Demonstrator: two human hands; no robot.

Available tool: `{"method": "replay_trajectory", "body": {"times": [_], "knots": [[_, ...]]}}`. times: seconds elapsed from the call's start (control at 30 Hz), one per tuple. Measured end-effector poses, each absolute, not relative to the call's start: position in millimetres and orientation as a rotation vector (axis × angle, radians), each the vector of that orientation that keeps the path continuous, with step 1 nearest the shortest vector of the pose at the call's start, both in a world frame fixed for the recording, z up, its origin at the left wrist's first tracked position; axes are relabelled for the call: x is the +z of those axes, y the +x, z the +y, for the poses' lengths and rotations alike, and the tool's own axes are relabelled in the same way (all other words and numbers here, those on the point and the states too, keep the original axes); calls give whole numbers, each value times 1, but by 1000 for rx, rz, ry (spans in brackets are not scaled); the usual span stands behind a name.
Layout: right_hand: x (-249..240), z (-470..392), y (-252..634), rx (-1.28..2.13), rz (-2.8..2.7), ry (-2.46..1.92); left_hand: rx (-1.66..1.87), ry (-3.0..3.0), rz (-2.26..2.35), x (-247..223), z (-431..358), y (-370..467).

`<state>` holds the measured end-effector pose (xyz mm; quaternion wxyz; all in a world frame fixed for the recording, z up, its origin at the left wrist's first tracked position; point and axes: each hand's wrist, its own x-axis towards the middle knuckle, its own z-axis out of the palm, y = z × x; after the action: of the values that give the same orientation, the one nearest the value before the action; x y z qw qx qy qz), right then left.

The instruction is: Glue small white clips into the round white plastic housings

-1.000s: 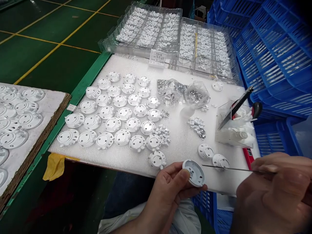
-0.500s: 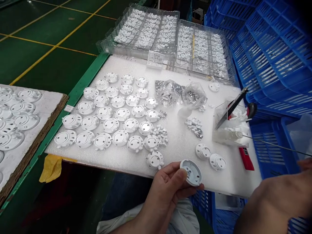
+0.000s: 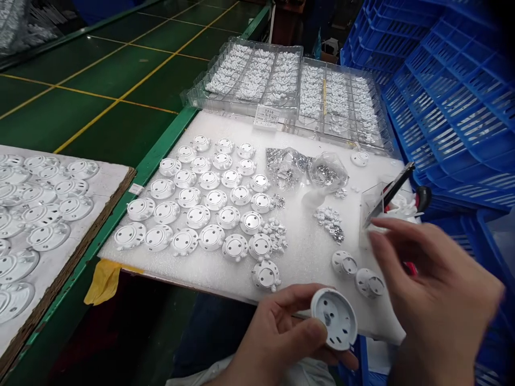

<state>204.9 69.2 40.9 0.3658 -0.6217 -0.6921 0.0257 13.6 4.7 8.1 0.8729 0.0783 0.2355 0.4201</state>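
Note:
My left hand (image 3: 281,327) grips a small round white cup-shaped part (image 3: 336,319) by its rim, its hollow side with several holes facing me. Off to the right, my right hand (image 3: 434,284) is raised and blurred, with thumb and forefinger drawn close together; whatever lies between them is too small or smeared to make out. Its fingertips are in front of a clear box (image 3: 372,201) of tools. Two white round parts, one (image 3: 345,263) beside another (image 3: 369,283), lie on the foam-topped table (image 3: 298,257) between the hands.
Rows of assembled white round parts (image 3: 211,236) cover the table's left side. Bags of small metal pieces (image 3: 328,171) and little white pieces (image 3: 328,217) lie mid-table. Clear trays (image 3: 249,99) stand behind, blue crates (image 3: 454,96) at right, and another loaded board (image 3: 108,187) at left.
My right hand has come in from the right edge toward the tool box. My left hand has turned the cup-shaped part so its inside faces me more. The camera view has shifted.

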Motion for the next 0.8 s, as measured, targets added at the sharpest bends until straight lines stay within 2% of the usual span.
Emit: {"method": "replay_trajectory", "body": {"times": [0.13,0.3,0.57,0.8], "knots": [[42,109,175,145,-1951,-1700,1056,402,621,12,16,-10],[26,144,169,145,-1991,-1744,1288,896,1005,10,30,-32],[30,123,155,788,-1281,-1074,1467,1568,1261,1,52,-37],[28,124,161,1156,-1122,-1040,1546,1748,1287,-16,59,-33]]}}
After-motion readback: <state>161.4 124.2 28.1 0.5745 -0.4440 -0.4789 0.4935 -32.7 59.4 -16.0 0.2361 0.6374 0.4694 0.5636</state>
